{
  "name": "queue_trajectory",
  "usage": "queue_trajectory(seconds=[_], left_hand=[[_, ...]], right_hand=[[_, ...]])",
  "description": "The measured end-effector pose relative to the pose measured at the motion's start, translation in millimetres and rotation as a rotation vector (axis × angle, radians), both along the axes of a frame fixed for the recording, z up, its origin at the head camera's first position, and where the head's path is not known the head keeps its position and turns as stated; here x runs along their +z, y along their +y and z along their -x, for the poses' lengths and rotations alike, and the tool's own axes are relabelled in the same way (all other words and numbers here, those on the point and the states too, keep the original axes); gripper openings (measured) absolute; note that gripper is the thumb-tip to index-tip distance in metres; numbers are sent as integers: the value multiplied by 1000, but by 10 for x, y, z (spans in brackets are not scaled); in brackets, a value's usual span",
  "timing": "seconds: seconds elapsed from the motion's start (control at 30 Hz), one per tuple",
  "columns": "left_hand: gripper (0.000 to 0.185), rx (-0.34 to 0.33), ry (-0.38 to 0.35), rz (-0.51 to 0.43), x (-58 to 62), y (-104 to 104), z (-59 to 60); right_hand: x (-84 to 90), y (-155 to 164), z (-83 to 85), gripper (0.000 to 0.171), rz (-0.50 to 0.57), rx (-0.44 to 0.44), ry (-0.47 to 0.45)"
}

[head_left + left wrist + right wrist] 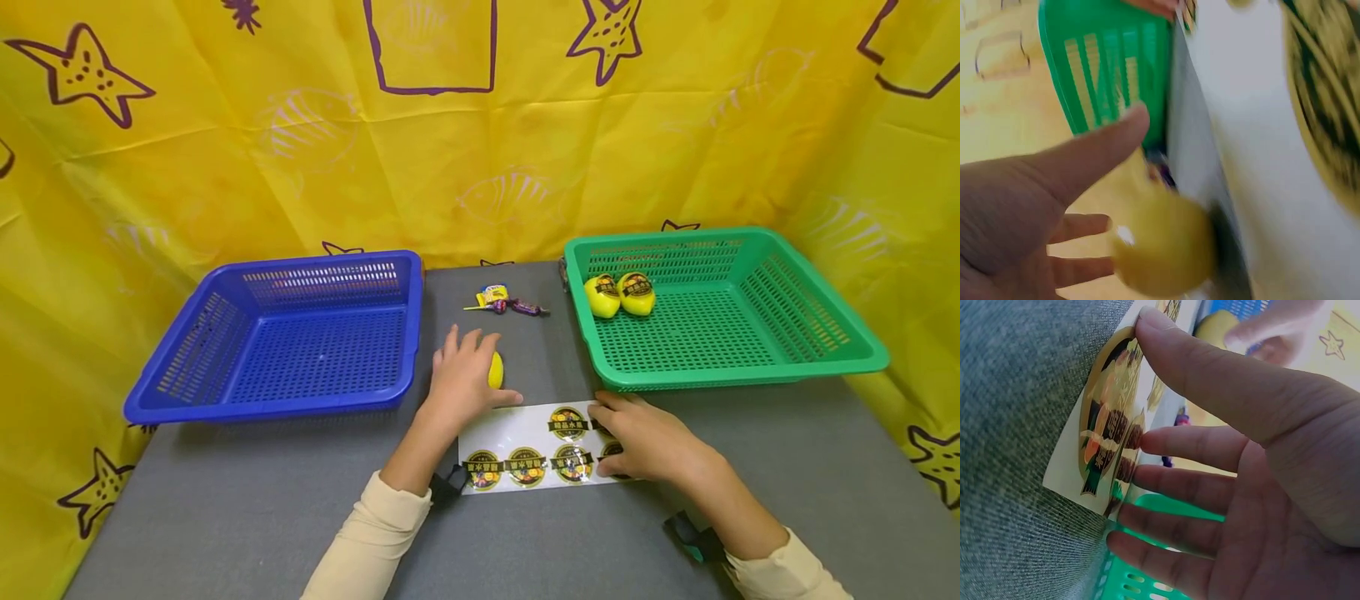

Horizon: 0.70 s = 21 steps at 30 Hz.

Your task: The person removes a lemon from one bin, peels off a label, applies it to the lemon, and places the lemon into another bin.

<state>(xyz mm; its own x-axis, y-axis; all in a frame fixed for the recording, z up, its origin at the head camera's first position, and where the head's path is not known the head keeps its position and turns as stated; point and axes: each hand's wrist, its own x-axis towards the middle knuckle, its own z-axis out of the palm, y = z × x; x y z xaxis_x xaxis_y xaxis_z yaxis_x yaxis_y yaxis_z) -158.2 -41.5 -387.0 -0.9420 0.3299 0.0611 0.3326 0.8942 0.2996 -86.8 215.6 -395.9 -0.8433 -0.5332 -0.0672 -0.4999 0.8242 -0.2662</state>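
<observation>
My left hand [461, 379] is spread beside a yellow lemon [496, 371]. In the left wrist view the thumb stands well apart from the lemon [1165, 244], while the other fingertips are right at its side. A white sheet of round black-and-gold stickers [527, 468] lies on the table, in front of the lemon. Straight fingers and thumb of my right hand [648, 437] rest on the right end of this sheet, covering some stickers. The right wrist view shows those fingertips against the sticker sheet [1107, 419], with the palm raised.
A blue basket [270, 410] stands at the left. The green basket [742, 374] at the right holds two stickered lemons [619, 296]. Between them, farther back, lie a lollipop [498, 307], a dark wrapped candy [527, 307] and a yellow packet [492, 293]. A yellow cloth [480, 167] hangs behind.
</observation>
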Motion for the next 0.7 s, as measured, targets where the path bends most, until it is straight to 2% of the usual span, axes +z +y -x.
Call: queue_trajectory(seconds=[0.07, 0.13, 0.2, 0.27, 0.37, 0.5, 0.7], left_hand=[[84, -51, 64, 44, 18, 110, -86], [71, -132, 88, 94, 23, 250, -177], [58, -215, 55, 133, -6, 397, -248], [48, -259, -5, 154, -57, 518, -281], [41, -243, -77, 143, -134, 633, -274], [37, -202, -110, 103, -181, 667, -253], [30, -243, -119, 30, -189, 655, -236]], right_hand=[[-7, -6, -1, 70, 0, -1, -1], [-12, -15, 1, 70, -2, 5, 3], [-7, -25, 1, 70, -4, 9, 13], [-2, -36, 1, 69, -3, 12, 21], [7, -49, 0, 69, -7, 17, 29], [4, -61, 3, 71, -21, 18, 22], [-17, -50, 7, 70, -27, 15, 42]])
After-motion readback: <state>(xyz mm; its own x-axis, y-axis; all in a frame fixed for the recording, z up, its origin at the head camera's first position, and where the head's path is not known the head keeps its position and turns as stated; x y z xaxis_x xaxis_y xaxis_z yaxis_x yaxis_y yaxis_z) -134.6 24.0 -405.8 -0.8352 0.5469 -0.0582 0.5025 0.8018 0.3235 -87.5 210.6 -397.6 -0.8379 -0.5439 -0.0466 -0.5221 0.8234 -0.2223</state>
